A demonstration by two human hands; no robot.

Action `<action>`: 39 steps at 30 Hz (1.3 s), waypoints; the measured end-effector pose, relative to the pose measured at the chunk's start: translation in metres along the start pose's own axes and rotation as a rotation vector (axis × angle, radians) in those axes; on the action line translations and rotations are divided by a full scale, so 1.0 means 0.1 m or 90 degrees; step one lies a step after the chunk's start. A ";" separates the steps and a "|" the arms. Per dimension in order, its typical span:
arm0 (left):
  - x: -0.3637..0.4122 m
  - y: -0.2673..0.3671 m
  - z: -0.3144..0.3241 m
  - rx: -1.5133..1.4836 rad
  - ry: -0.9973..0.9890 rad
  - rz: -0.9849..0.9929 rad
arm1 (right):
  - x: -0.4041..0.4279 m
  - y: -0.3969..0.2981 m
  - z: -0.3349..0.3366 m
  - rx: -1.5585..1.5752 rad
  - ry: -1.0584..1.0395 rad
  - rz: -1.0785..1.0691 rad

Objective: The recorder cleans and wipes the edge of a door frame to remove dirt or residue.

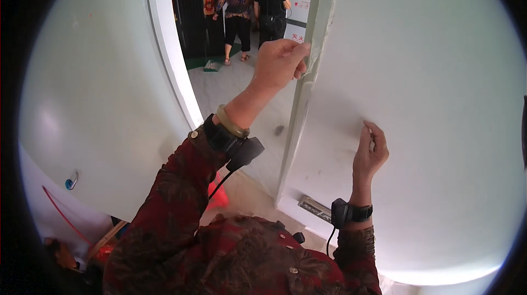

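Note:
My left hand point(284, 62) is raised at the edge of a white wall point(411, 89), beside a doorway. Its thumb and fingers are bent together against the wall's corner, where a strip of thin translucent film or tape point(313, 58) shows; whether the fingers grip it is unclear. Lower and farther right, my right hand point(370, 146) is in front of the wall's flat face, thumb and fingertips curled close together. Whether anything small sits between them cannot be told. A bangle point(231, 122) circles the left wrist, and both wrists wear black straps with small boxes and cables.
An open white door point(94, 68) with a metal handle point(73, 180) stands at left. Two people point(239, 2) are beyond the doorway near a green dustpan-like item point(212, 66). A printed strip point(315, 207) lies at the wall's foot; a red bag-like item point(218, 194) is on the floor.

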State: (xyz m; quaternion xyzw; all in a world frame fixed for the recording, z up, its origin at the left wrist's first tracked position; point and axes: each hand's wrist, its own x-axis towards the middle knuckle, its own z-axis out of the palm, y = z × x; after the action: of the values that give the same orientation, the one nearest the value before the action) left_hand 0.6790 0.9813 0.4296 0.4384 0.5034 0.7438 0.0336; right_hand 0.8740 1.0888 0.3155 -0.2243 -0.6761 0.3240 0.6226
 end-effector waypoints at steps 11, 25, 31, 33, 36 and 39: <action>-0.18 -0.28 0.25 0.080 -0.119 0.007 | 0.13 -0.35 0.08 0.107 -0.044 0.013; -0.27 -0.18 0.24 0.062 -0.186 0.152 | 0.86 -1.04 0.73 0.135 -0.313 0.245; -0.37 -0.07 0.15 0.094 -0.275 0.135 | 0.75 -1.15 0.58 0.084 -0.223 0.223; -0.27 -0.16 -0.03 0.057 -0.301 0.055 | 0.68 -1.09 0.57 0.062 -0.199 0.218; -0.09 -0.29 -0.09 0.065 -0.138 0.123 | 0.55 -0.99 0.60 -0.128 -0.057 -0.145; 0.03 -0.34 -0.15 -0.054 -0.073 0.170 | 0.57 -0.97 0.82 -0.300 -0.031 -0.351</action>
State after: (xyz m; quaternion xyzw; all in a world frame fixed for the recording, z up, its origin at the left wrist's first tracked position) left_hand 0.6542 0.9887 0.4034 0.5413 0.4061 0.7361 -0.0186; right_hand 0.7957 1.0489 0.4233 -0.1630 -0.7821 -0.0158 0.6012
